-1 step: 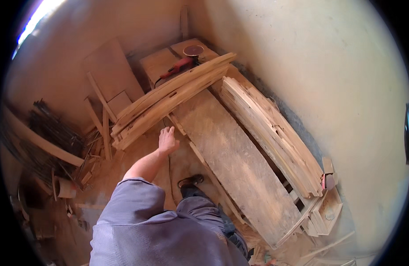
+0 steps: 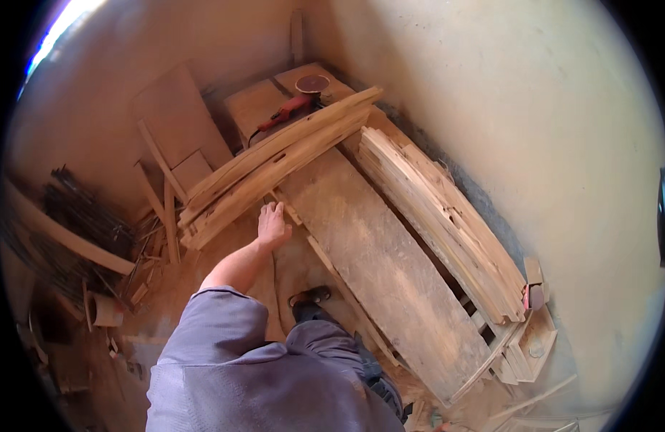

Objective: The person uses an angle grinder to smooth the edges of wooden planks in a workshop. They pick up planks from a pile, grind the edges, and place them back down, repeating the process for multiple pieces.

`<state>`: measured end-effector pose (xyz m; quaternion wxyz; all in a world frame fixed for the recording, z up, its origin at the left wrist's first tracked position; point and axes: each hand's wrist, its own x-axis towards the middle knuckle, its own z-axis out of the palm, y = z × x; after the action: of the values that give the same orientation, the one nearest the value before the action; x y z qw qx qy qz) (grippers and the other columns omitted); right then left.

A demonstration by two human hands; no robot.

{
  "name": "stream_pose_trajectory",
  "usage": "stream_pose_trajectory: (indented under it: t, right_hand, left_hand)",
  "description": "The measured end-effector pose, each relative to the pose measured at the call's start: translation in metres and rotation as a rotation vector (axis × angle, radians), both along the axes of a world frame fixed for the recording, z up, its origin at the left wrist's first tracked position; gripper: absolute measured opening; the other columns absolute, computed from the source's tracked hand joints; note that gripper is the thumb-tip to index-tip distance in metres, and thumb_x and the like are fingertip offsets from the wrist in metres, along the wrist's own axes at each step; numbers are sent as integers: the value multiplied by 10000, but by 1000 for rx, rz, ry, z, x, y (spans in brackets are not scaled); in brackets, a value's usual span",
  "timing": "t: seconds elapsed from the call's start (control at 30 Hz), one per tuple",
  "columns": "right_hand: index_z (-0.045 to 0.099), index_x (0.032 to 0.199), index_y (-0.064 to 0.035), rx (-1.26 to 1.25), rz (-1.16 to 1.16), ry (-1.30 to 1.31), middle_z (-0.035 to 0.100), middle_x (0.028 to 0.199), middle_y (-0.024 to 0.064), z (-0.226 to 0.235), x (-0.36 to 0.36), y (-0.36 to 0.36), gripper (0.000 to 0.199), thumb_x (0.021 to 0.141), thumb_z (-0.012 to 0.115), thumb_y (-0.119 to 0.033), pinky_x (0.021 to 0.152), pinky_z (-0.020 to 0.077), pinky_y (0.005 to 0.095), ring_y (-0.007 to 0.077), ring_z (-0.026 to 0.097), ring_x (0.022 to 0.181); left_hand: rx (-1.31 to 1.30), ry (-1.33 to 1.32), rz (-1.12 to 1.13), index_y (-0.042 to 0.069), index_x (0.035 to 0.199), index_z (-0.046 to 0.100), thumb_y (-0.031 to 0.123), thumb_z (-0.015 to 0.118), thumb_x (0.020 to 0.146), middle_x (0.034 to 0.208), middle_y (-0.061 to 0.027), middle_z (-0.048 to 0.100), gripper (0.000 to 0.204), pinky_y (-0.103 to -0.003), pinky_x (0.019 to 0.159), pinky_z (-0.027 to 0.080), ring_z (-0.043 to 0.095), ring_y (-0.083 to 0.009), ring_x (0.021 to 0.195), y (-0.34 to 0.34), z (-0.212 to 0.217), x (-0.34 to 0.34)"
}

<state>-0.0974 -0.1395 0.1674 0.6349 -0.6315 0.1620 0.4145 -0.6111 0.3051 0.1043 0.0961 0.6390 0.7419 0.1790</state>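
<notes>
My left hand [image 2: 275, 225] reaches out over the floor, just beside the near end of the two thick wooden beams [image 2: 275, 167] and the left edge of a long worn board [image 2: 375, 252]. Its fingers are loosely bent and a little apart, and I see nothing held in them. A thin dark cord [image 2: 276, 277] runs on the floor below the hand. Beyond the beams a red power tool with a round sanding disc [image 2: 289, 109] lies on a wooden surface. My right hand does not show.
Shaped planks [image 2: 447, 223] are stacked along the right wall, with a small open wooden box [image 2: 537, 342] at their near end. Dark thin rods [image 2: 87, 209], leaning panels [image 2: 185, 115] and a pale bucket [image 2: 105, 309] stand left. My shoe [image 2: 311, 295] is beside the long board.
The view has shifted very slightly. My left hand has moved hardly at all, and the beams, planks and power tool keep their places.
</notes>
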Motion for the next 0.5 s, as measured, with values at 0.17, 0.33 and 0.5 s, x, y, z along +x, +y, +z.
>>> stream_pose_trajectory:
  t: [0.17, 0.33, 0.5]
  right_hand:
    - [631, 813, -41, -15, -67, 15, 632, 700, 114, -9, -72, 73, 360, 842, 628, -400, 642, 554, 448, 308, 638, 644]
    - [631, 807, -42, -72, -154, -17, 631, 697, 115, -2, -124, 114, 362, 844, 623, -402, 642, 554, 449, 309, 637, 642]
    - [631, 802, -44, -102, -225, -45, 630, 694, 116, 4, -169, 129, 364, 847, 618, -405, 642, 554, 450, 310, 636, 640]
  left_hand:
    - [205, 106, 68, 58, 1416, 485, 187, 765, 734, 1468, -222, 460, 748, -547, 1171, 334, 408, -424, 1388, 152, -3, -46]
    - [117, 192, 68, 39, 1410, 488, 217, 766, 770, 1428, -242, 491, 720, -536, 1163, 346, 434, -419, 1383, 270, -40, -107]
    - [-271, 132, -8, 15, 1324, 542, 236, 786, 756, 1256, -264, 640, 656, -479, 1008, 520, 635, -421, 1183, 322, -1, -121]
